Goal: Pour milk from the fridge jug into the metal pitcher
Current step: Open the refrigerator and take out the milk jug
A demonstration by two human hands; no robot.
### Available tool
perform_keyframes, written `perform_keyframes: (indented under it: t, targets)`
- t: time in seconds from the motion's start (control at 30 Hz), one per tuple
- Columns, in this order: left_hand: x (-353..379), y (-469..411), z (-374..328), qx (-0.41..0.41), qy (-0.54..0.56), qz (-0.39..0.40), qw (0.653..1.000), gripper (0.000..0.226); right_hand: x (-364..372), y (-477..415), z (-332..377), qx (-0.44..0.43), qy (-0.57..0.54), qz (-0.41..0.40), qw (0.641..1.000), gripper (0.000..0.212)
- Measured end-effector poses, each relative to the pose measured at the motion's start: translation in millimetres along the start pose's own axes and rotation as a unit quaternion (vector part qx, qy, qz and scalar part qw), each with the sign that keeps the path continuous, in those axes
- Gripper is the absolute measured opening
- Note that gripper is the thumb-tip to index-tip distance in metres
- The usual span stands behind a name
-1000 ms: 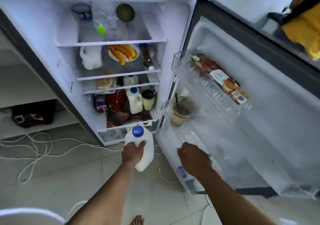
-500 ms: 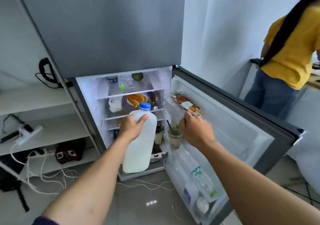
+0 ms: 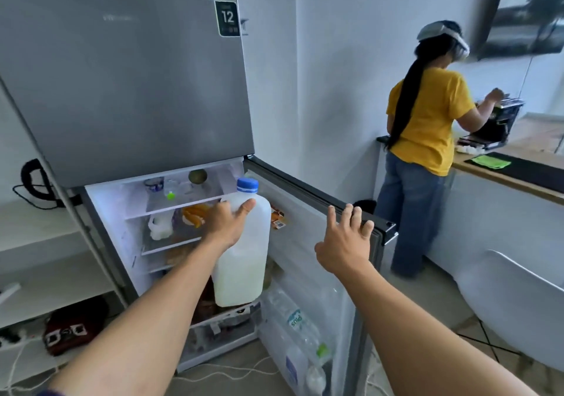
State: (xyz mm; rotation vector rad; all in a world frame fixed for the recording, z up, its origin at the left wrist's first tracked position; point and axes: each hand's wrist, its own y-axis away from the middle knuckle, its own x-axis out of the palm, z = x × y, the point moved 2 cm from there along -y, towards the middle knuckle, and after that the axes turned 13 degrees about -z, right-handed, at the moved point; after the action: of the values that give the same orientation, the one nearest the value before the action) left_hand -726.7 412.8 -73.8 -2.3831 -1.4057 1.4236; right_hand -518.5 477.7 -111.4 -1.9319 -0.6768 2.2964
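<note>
The left hand [image 3: 224, 227] is gripping the milk jug [image 3: 244, 249] near its top, fingers wrapped round it, jug standing upright in front of the open fridge [image 3: 128, 90]. The right hand [image 3: 341, 244] is reaching with fingers spread, touching the fridge door [image 3: 308, 203] edge, probably to shut it.

Translucent plastic milk jug [image 3: 244, 252]; matt grey metal fridge door [image 3: 128, 69].

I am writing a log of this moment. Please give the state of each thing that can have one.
Milk jug: capped, held upright, partly full.
Left hand: gripping the jug.
Right hand: open, fingers on the door's top edge.
Lower fridge door: open.
Upper fridge door: shut.
</note>
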Motion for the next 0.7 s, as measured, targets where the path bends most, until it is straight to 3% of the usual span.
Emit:
perform_keyframes:
  t: [0.17, 0.43, 0.7]
  targets:
    - [-2, 16, -9, 0.008, -0.013, -0.025, 1.0, 0.058, -13, 4, -6, -0.034, 0.002, -0.01, 0.999, 0.079]
    - [-17, 15, 19, -0.044, 0.063, -0.026, 0.997, 0.055, -11, 32, 33, -0.06, 0.071, -0.044, 0.995, 0.059]
    - [-60, 16, 75, -0.09, 0.043, -0.076, 0.992, 0.058, -38, 37, 98, -0.174, 0.038, -0.026, 0.984, 0.034]
